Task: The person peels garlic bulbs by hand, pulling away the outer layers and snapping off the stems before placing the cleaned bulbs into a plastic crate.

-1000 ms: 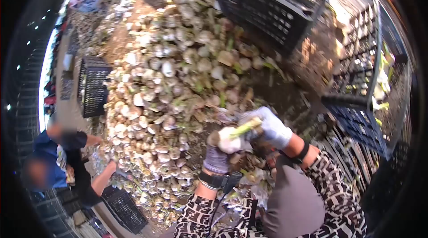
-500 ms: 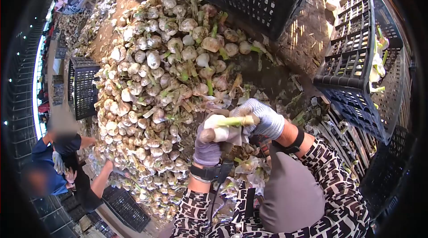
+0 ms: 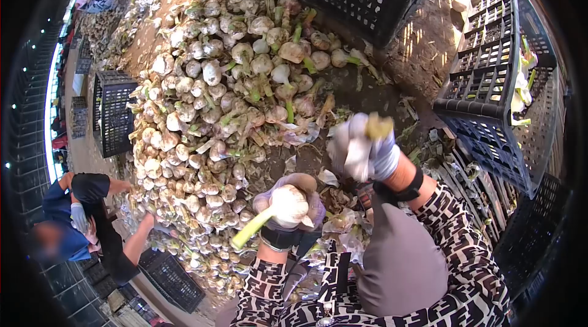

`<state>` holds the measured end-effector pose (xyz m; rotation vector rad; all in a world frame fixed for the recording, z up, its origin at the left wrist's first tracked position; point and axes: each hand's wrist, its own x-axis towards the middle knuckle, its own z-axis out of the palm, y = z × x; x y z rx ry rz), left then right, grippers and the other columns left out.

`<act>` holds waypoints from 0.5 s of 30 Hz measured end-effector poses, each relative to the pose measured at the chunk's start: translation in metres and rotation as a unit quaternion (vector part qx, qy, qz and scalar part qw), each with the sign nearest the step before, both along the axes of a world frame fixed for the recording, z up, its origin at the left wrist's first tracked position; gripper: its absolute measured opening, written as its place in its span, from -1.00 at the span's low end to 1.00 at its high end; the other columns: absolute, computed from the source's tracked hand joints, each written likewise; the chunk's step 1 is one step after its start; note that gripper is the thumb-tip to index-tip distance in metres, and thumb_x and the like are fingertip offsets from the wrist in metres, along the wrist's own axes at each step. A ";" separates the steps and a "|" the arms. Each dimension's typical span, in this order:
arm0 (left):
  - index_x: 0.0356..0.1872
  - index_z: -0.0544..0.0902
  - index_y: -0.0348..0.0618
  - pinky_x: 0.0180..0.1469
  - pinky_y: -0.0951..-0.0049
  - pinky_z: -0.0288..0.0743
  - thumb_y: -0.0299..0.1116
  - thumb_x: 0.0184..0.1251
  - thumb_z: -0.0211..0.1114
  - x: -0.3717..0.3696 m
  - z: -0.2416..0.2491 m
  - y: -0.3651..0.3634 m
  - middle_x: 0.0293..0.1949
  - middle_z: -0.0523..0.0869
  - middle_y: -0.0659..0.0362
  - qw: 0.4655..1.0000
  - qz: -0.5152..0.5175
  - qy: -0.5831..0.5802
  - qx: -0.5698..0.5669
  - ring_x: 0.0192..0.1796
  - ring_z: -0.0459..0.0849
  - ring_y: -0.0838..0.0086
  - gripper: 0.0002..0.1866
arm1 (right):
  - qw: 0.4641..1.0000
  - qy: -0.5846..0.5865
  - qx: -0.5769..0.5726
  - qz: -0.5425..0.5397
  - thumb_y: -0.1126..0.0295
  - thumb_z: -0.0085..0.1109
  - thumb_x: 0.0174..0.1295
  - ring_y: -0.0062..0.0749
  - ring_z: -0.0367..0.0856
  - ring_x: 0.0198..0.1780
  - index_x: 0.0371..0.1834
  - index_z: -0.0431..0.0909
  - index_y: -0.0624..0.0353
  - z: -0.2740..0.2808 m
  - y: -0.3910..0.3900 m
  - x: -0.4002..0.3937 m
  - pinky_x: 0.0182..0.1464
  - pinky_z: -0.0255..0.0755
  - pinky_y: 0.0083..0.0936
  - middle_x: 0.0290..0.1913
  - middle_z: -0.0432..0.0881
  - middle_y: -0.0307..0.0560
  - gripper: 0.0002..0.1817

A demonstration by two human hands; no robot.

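In my left hand [image 3: 304, 189], gloved in grey-purple, rests a whitish garlic bulb [image 3: 289, 204], its cut green stem pointing down and left. The fingers are closed around the bulb's far side. Up and to the right is my right hand [image 3: 361, 146], in a pale striped glove and blurred by motion. Its fingers are curled on what looks like garlic skin [image 3: 380, 126], a yellowish-brown clump, and a pale flap hangs below. Beyond both hands spreads a large heap of garlic bulbs [image 3: 208, 100], many with stems.
Black plastic crates stand at the top [image 3: 355, 2], the right [image 3: 484, 88], the left [image 3: 113, 112] and the lower left [image 3: 171, 281]. Stems show in the right crate. Peeled skins [image 3: 349, 226] litter the ground near my lap. Another person [image 3: 73, 216] sits at the left of the heap.
My hands, together on the garlic before, have parted. The left moved down with the bulb, its stem now pointing left; the right moved up, holding what looks like skin.
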<state>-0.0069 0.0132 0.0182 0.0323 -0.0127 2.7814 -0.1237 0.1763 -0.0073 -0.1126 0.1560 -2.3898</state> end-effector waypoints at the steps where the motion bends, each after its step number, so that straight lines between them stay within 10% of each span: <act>1: 0.23 0.32 -0.36 -0.52 0.23 0.48 -0.02 -0.30 0.41 -0.007 0.009 0.004 -0.34 0.60 -0.24 1.000 0.003 0.025 0.004 -0.49 0.60 0.07 -0.04 | 0.927 0.275 0.243 -0.080 0.16 0.29 0.03 -0.22 0.51 -0.37 -0.13 0.51 0.12 -0.011 0.014 -0.014 -0.33 0.40 -0.39 -0.38 0.53 -0.06 -0.61; 9: 0.33 0.22 -0.14 -0.26 0.08 0.59 -0.35 -0.19 0.42 -0.017 0.022 -0.016 -0.12 0.54 -0.14 0.950 0.059 -0.143 -0.271 -0.31 0.63 0.11 -0.09 | 0.858 0.202 0.455 0.125 0.44 0.28 0.08 -0.55 0.54 -0.06 0.08 0.50 0.26 0.041 0.017 -0.022 0.01 0.44 -0.52 -0.07 0.63 -0.11 -0.55; 12: 0.31 0.25 -0.21 -0.04 0.26 0.54 -0.43 -0.20 0.40 -0.021 0.017 -0.014 -0.08 0.55 -0.04 0.939 0.076 -0.133 -0.308 -0.16 0.61 0.21 -0.12 | 0.870 0.260 0.412 0.072 0.47 0.35 0.02 -0.54 0.59 -0.21 -0.08 0.58 0.29 0.043 0.001 -0.008 -0.14 0.49 -0.53 -0.22 0.66 -0.18 -0.64; 15: 0.27 0.29 -0.29 0.14 0.46 0.40 -0.42 -0.19 0.41 -0.024 0.019 -0.014 -0.06 0.56 0.08 0.912 0.066 -0.133 -0.382 -0.01 0.56 0.37 -0.16 | 0.678 0.532 0.507 -0.029 0.40 0.35 0.01 -0.26 0.65 -0.31 -0.21 0.61 0.24 0.034 -0.004 -0.008 -0.23 0.50 -0.45 -0.33 0.64 0.00 -0.73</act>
